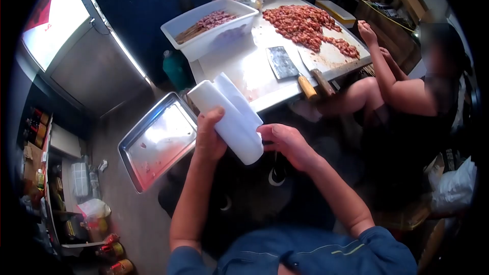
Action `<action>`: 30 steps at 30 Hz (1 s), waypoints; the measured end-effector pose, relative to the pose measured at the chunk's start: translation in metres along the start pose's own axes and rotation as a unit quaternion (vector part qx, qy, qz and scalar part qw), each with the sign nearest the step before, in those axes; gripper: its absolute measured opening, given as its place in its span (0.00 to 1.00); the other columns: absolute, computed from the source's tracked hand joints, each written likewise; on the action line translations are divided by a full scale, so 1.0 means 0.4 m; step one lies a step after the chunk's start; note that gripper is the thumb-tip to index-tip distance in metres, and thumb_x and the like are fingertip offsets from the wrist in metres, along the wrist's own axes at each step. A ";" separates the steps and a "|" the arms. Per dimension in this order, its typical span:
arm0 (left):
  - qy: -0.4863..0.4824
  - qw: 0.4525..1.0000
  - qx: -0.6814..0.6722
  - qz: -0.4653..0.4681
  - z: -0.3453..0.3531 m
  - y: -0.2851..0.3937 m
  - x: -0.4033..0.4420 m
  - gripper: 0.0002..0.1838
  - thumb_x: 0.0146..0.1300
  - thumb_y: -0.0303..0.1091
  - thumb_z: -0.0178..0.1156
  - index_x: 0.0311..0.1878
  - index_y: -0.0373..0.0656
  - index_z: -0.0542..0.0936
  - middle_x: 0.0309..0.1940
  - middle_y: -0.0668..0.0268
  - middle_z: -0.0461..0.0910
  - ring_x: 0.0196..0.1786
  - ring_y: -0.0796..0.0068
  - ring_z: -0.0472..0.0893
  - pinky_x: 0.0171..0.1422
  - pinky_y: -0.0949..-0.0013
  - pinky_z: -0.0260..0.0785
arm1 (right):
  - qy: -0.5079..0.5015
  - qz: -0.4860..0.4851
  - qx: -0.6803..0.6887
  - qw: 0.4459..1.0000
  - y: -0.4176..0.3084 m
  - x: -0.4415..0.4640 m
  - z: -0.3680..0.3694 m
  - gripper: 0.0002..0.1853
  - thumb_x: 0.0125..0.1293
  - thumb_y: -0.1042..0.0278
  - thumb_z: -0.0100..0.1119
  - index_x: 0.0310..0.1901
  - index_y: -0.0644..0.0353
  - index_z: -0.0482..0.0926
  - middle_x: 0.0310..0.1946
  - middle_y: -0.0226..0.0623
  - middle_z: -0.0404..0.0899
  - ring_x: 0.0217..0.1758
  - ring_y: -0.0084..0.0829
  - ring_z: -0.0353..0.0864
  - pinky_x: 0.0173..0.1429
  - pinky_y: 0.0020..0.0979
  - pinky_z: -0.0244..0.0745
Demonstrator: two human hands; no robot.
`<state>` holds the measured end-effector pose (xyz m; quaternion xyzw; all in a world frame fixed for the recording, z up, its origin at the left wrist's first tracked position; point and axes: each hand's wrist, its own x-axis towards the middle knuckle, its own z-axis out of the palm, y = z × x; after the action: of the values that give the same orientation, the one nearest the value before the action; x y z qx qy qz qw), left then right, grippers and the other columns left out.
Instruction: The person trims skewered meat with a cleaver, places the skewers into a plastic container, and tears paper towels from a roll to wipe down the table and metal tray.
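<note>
A white roll [229, 122], paper or thin plastic, is held at a tilt in front of my body, with a loose sheet standing off its right side. My left hand [210, 133] is wrapped round the roll's left side, thumb on top. At the roll's lower right, my right hand [289, 142] has its fingertips at the edge of the loose sheet, thumb and fingers close together. Beneath and left of the roll lies a metal tray [153, 145] with small reddish scraps and wet stains.
A worktable [229, 71] carries a white tub [211, 23] of skewered meat, a heap of cut meat [300, 23], a cleaver [282, 62] and a knife [322, 81]. Another person [412, 89] sits at the right. Shelves [61, 188] with bottles stand at the left.
</note>
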<state>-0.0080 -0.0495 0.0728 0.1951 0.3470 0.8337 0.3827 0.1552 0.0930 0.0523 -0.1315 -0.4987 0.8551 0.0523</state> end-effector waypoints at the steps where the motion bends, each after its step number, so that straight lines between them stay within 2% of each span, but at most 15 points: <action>1: 0.001 1.000 -0.001 -0.006 0.009 -0.014 -0.015 0.33 0.54 0.40 0.65 0.60 0.33 0.68 0.48 0.53 0.77 0.51 0.60 0.80 0.60 0.56 0.73 | 0.011 -0.029 -0.039 0.999 0.006 -0.009 0.003 0.22 0.71 0.50 0.54 0.53 0.62 0.78 0.51 0.38 0.79 0.48 0.32 0.81 0.57 0.34 0.75; 2: 0.008 1.000 0.020 -0.006 0.017 -0.028 -0.028 0.30 0.55 0.39 0.64 0.58 0.33 0.70 0.47 0.55 0.77 0.50 0.61 0.80 0.59 0.57 0.73 | 0.000 -0.016 -0.049 0.999 0.001 -0.017 0.008 0.25 0.71 0.51 0.56 0.57 0.64 0.76 0.48 0.35 0.80 0.49 0.27 0.80 0.56 0.30 0.74; 4: 0.005 0.998 0.064 -0.006 0.019 -0.055 -0.042 0.23 0.57 0.34 0.62 0.55 0.33 0.74 0.46 0.58 0.79 0.50 0.63 0.80 0.58 0.60 0.73 | -0.006 -0.039 -0.096 0.995 0.004 -0.034 0.028 0.24 0.70 0.53 0.58 0.57 0.64 0.76 0.47 0.35 0.81 0.49 0.25 0.79 0.54 0.29 0.74; 5: 0.006 0.998 0.063 -0.012 0.016 -0.072 -0.049 0.23 0.57 0.34 0.62 0.55 0.33 0.74 0.46 0.58 0.79 0.50 0.63 0.80 0.58 0.60 0.73 | -0.016 -0.060 -0.145 0.987 0.013 -0.042 0.037 0.24 0.69 0.54 0.60 0.57 0.65 0.76 0.46 0.34 0.81 0.48 0.23 0.79 0.53 0.27 0.75; 6: 0.014 0.996 0.086 -0.016 0.012 -0.088 -0.053 0.22 0.57 0.33 0.62 0.54 0.33 0.74 0.46 0.59 0.79 0.50 0.64 0.79 0.58 0.61 0.72 | 0.007 -0.085 -0.153 0.985 0.044 -0.033 0.029 0.19 0.68 0.60 0.62 0.54 0.67 0.79 0.43 0.33 0.83 0.44 0.20 0.80 0.47 0.24 0.76; 7: 0.022 0.994 0.110 -0.017 0.013 -0.097 -0.057 0.22 0.57 0.32 0.62 0.53 0.33 0.75 0.46 0.59 0.79 0.51 0.65 0.79 0.58 0.62 0.72 | 0.009 -0.084 -0.151 0.985 0.057 -0.034 0.030 0.19 0.68 0.60 0.62 0.54 0.67 0.79 0.43 0.33 0.83 0.44 0.20 0.80 0.47 0.24 0.76; 10: 0.057 0.991 0.121 -0.019 0.029 -0.122 -0.064 0.24 0.57 0.35 0.65 0.55 0.33 0.74 0.47 0.59 0.79 0.52 0.66 0.78 0.60 0.62 0.70 | 0.139 -0.187 -0.144 0.962 0.081 -0.032 0.031 0.13 0.69 0.64 0.61 0.44 0.68 0.84 0.33 0.30 0.84 0.35 0.17 0.80 0.39 0.22 0.75; 14: 0.060 0.994 0.077 -0.058 0.035 -0.137 -0.075 0.32 0.58 0.40 0.68 0.61 0.35 0.69 0.52 0.59 0.77 0.55 0.64 0.77 0.63 0.59 0.68 | 0.197 -0.214 -0.071 0.954 0.070 -0.033 0.023 0.11 0.70 0.65 0.59 0.41 0.66 0.84 0.32 0.31 0.84 0.32 0.17 0.80 0.37 0.21 0.74; 16: 0.045 0.995 0.003 -0.091 0.028 -0.142 -0.074 0.35 0.58 0.42 0.69 0.64 0.36 0.67 0.54 0.59 0.76 0.58 0.62 0.76 0.67 0.58 0.66 | 0.196 -0.195 -0.003 0.961 0.060 -0.032 0.009 0.12 0.71 0.66 0.59 0.43 0.68 0.83 0.35 0.34 0.85 0.35 0.21 0.82 0.41 0.23 0.76; 17: 0.045 0.995 0.001 -0.092 0.019 -0.146 -0.076 0.35 0.58 0.42 0.69 0.64 0.36 0.67 0.54 0.59 0.76 0.58 0.62 0.76 0.67 0.58 0.66 | 0.192 -0.197 0.046 0.960 0.053 -0.031 0.012 0.12 0.71 0.66 0.58 0.44 0.68 0.82 0.37 0.36 0.85 0.36 0.22 0.82 0.43 0.24 0.77; 19: 0.025 0.990 -0.085 -0.109 0.006 -0.148 -0.084 0.34 0.59 0.39 0.67 0.66 0.36 0.67 0.57 0.58 0.76 0.59 0.63 0.76 0.68 0.60 0.66 | 0.194 -0.183 0.065 0.962 0.053 -0.033 0.009 0.12 0.71 0.67 0.58 0.46 0.69 0.81 0.39 0.37 0.85 0.38 0.23 0.83 0.45 0.25 0.78; 24: 0.036 0.987 -0.096 -0.127 0.005 -0.137 -0.113 0.38 0.53 0.41 0.70 0.65 0.37 0.67 0.55 0.57 0.76 0.60 0.60 0.74 0.71 0.57 0.62 | 0.230 -0.146 0.096 0.957 0.063 -0.032 -0.004 0.12 0.71 0.68 0.57 0.46 0.71 0.78 0.42 0.40 0.84 0.41 0.27 0.83 0.48 0.28 0.79; 30: 0.039 0.990 -0.105 -0.088 -0.020 -0.132 -0.136 0.37 0.55 0.43 0.68 0.64 0.36 0.67 0.55 0.57 0.76 0.58 0.61 0.75 0.69 0.59 0.63 | 0.240 -0.140 0.094 0.956 0.069 -0.036 -0.030 0.13 0.73 0.66 0.54 0.47 0.70 0.77 0.42 0.40 0.84 0.41 0.27 0.84 0.48 0.27 0.79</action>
<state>0.0483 -0.0701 0.0257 0.0900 0.2876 0.8355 0.4595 0.1735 0.0860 0.0253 -0.2560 -0.4024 0.8257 0.3014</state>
